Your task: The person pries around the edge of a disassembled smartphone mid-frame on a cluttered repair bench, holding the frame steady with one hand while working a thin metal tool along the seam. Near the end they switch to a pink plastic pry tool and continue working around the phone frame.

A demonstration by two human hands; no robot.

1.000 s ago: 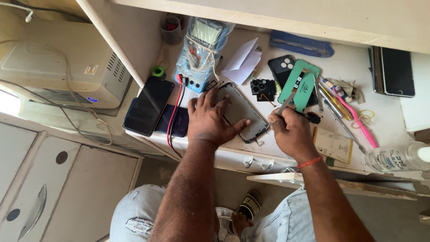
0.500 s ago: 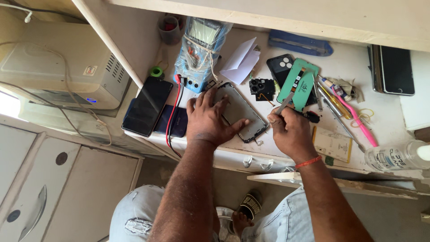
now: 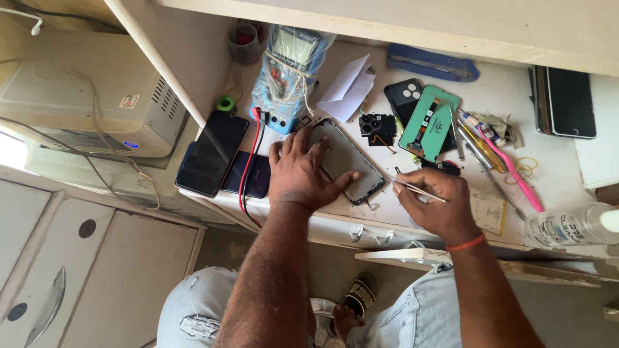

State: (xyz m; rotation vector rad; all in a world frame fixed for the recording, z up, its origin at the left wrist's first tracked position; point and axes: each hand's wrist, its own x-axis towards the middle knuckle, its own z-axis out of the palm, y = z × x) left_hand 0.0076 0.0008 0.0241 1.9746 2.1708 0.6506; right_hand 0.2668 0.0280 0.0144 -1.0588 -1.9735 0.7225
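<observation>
Hands are working over an opened phone (image 3: 345,164) lying face down near the front edge of a white bench (image 3: 516,103). The left hand (image 3: 302,174) is lying flat across the phone's left side, fingers spread and thumb reaching along its lower edge, pressing it down rather than gripping it. The right hand (image 3: 438,203) is closed in a pinch around thin metal tweezers (image 3: 412,187), whose tips are pointing toward the phone's lower right corner; whether anything is caught in the tips is too small to tell.

To do this well, the left palm is probably best kept heavy so the frame cannot slide, and the tweezers kept low and nearly flat, moving in small strokes so the tips do not scratch the board or slip off the edge.

Around the phone, a multimeter (image 3: 290,77) wrapped in clear plastic is standing behind the left hand, with red and black leads (image 3: 248,161) trailing over the bench edge. A dark phone (image 3: 213,153) is lying left of the leads. A camera module (image 3: 377,125), a green screen panel (image 3: 429,122), a pink tool (image 3: 512,171) and a clear bottle (image 3: 567,225) are lying to the right. Another phone (image 3: 570,103) is resting at far right.

A beige box (image 3: 84,96) with vents is sitting on a lower shelf at left. Below, jeans and a sandalled foot are showing.
</observation>
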